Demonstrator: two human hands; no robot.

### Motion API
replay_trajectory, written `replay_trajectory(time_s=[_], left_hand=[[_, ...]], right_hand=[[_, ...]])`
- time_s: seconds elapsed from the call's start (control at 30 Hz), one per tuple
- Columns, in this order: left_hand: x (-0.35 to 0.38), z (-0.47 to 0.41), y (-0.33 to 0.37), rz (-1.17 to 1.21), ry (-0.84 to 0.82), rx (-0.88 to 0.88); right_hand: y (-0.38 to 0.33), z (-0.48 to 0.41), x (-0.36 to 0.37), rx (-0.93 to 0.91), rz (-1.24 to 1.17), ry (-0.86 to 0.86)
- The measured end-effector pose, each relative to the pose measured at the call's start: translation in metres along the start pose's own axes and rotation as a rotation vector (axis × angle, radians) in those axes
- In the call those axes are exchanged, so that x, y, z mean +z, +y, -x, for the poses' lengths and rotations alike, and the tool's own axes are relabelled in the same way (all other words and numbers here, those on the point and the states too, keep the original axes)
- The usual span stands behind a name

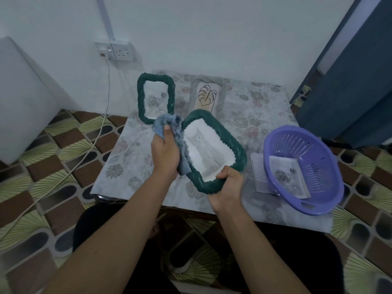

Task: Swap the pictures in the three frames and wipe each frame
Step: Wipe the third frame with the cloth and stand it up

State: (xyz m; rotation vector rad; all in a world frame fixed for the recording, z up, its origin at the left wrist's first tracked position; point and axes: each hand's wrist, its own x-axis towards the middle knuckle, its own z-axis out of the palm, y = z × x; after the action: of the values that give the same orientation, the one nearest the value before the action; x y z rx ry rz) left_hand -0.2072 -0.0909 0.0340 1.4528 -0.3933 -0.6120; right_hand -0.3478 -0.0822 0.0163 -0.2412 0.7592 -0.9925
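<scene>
My right hand (228, 185) grips the near corner of a dark green rope-edged frame (231, 137), held tilted above the table, with a pale cat picture (203, 145) in it. My left hand (165, 153) grips a blue cloth (169, 124) and presses it against the frame's left edge. A second green frame (141, 96) with a rose picture stands at the back left. A pale grey frame (220, 90) with a leaf line drawing stands beside it, partly hidden by the held frame.
A purple plastic basket (326, 187) sits on the right of the floral-covered table (131, 162), holding a rose print (286, 177); a white ribbed sheet (257, 170) lies under its left side. A wall socket (121, 52) and cable are at the back left, a blue door (350, 81) at the right.
</scene>
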Motion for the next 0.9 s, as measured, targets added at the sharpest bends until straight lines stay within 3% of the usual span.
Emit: replay_trajectory(time_s=[0.13, 0.37, 0.5, 0.67, 0.8, 0.9], left_hand=[[-0.006, -0.008, 0.005, -0.125, 0.071, 0.017], [-0.019, -0.018, 0.012, -0.262, 0.092, 0.077], [-0.021, -0.016, 0.014, -0.359, -0.028, 0.092], [-0.015, -0.004, 0.009, -0.462, -0.129, 0.074], [-0.009, 0.011, 0.005, -0.519, -0.262, 0.261], [-0.003, 0.018, -0.001, -0.758, -0.389, 0.410]], right_hand=[[0.005, 0.001, -0.012, -0.040, 0.238, -0.013], [-0.028, 0.004, -0.017, 0.224, 0.336, -0.244], [-0.049, 0.001, -0.004, 0.216, 0.509, -0.390], [-0.049, -0.002, 0.022, 0.139, 0.698, -0.352], [-0.040, -0.004, 0.021, 0.086, 0.707, -0.312], [-0.038, -0.001, 0.022, 0.033, 0.698, -0.321]])
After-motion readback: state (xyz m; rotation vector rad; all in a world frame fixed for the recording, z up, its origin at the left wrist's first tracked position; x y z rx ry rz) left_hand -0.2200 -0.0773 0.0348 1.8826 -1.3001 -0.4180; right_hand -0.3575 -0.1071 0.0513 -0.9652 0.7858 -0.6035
